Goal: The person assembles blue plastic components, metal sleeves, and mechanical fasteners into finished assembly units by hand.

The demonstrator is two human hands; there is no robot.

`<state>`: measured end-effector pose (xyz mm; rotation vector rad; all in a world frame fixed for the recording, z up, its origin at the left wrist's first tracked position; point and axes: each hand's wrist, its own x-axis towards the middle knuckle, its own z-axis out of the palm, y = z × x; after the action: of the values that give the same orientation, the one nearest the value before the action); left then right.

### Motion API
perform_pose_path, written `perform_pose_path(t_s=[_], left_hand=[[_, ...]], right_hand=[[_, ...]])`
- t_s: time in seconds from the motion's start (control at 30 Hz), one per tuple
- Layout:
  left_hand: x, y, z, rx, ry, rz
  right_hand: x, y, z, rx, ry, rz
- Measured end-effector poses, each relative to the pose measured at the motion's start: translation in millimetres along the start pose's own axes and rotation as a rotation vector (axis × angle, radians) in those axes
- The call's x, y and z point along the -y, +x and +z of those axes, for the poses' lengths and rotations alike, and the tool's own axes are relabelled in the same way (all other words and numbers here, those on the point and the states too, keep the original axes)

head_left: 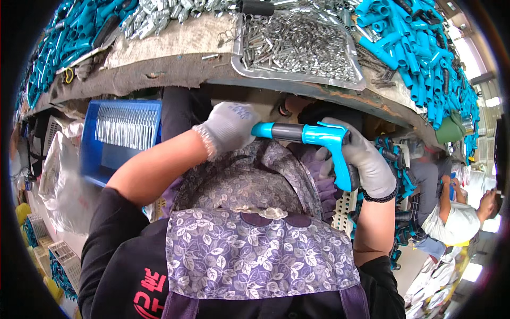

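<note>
A workbench covered in rough beige cloth (pixel 159 50) carries a shallow rectangular silver metal tray (pixel 237 63) full of small metal pins and springs. Heaps of turquoise plastic tubular parts lie left (pixel 85 21) and right (pixel 393 40) of the tray. Below the tray, nearer the wearer, a turquoise and dark-grey pistol-shaped plastic piece (pixel 321 137) is held sideways. The left hand in a grey knit glove (pixel 234 125) curls its fingers around the piece's narrow end; the right hand in a matching glove (pixel 369 165) wraps the handle, fingertips partly hidden, so their exact pinch cannot be told. Lower left of the tray stands a blue plastic bin (pixel 114 162) with silver metal strips (pixel 125 127); far lower right sits a white-shirted person (pixel 451 223).
</note>
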<state>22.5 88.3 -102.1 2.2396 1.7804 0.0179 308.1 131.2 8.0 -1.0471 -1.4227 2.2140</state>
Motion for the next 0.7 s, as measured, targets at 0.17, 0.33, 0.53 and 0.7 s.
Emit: perform_pose_path(t_s=[0.17, 0.33, 0.53, 0.7], left_hand=[[25, 39, 34, 0.099, -0.113, 0.014], [66, 46, 59, -0.025, -0.457, -0.209], [82, 66, 97, -0.284, -0.679, -0.063], [68, 69, 69, -0.421, -0.976, 0.106]], right_hand=[[-37, 52, -18, -0.216, -0.335, 0.074], [-59, 104, -38, -0.289, -0.294, 0.253], [-75, 144, -43, -0.304, -0.309, 0.335], [-122, 160, -77, -0.241, -0.437, 0.236]])
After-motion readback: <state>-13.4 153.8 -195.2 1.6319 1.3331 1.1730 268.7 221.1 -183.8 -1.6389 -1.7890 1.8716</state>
